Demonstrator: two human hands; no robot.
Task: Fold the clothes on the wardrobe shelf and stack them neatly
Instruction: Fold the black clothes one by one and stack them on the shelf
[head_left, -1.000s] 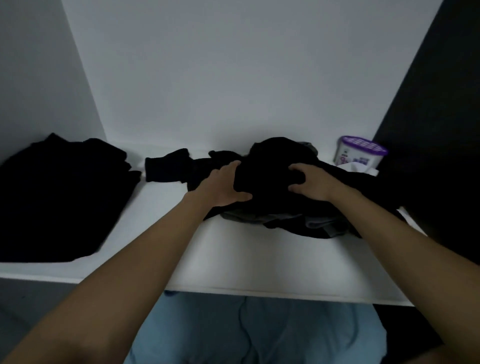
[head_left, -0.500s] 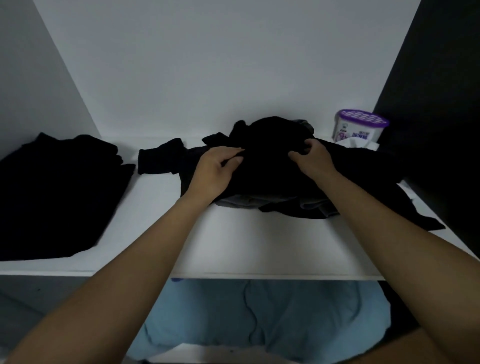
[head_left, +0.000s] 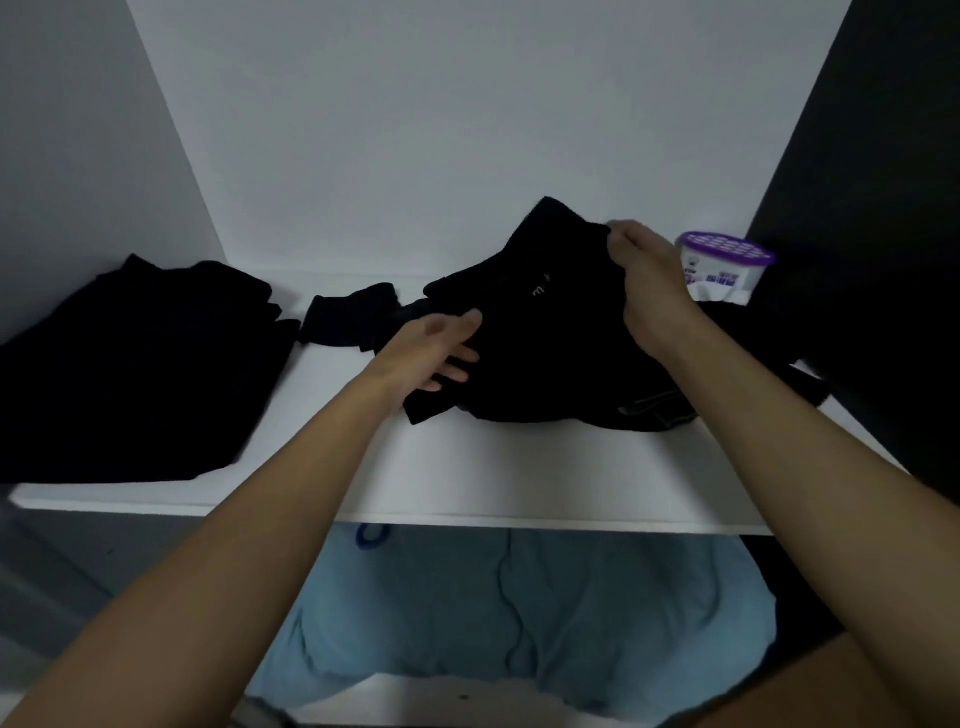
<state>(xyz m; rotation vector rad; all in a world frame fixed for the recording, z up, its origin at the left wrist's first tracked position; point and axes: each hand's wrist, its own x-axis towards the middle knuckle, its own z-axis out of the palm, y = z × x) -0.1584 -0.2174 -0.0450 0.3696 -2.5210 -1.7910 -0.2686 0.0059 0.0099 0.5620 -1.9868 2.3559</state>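
Head view, one frame.

**Shelf:** flat white wardrobe shelf (head_left: 467, 467), white back wall, dark side panel (head_left: 883, 208) at right.

**Task item:** crumpled black fabric garment with small pale lettering (head_left: 545, 322), right of shelf centre. Its upper edge is raised off the shelf into a peak. Its lower part lies on a low pile of dark clothes (head_left: 753, 338), which spreads toward the right end of the shelf. A grey-trimmed edge shows at the front of the pile.

**Right hand** (head_left: 649, 280): raised above the pile, back of hand toward the camera. Thumb and fingertips (head_left: 615, 234) are curled together and pinch the top edge of the black garment, holding it up.

**Left hand** (head_left: 441, 353): lower, at the garment's left side. Fingers nearly straight and slightly spread, lying against the fabric with the thumb on top. No fold is seen enclosed in them.

**Other items:**
- Folded black garment (head_left: 140, 364), flat on the left end of the shelf, well apart from the pile.
- Black sleeve-like strip of cloth (head_left: 348, 322), between that garment and the pile, running into the pile behind the left hand.
- Round white plastic tub with purple perforated lid (head_left: 727, 260), upright at the right rear, just behind the right hand.
- Light blue fabric (head_left: 519, 613), below the shelf edge.
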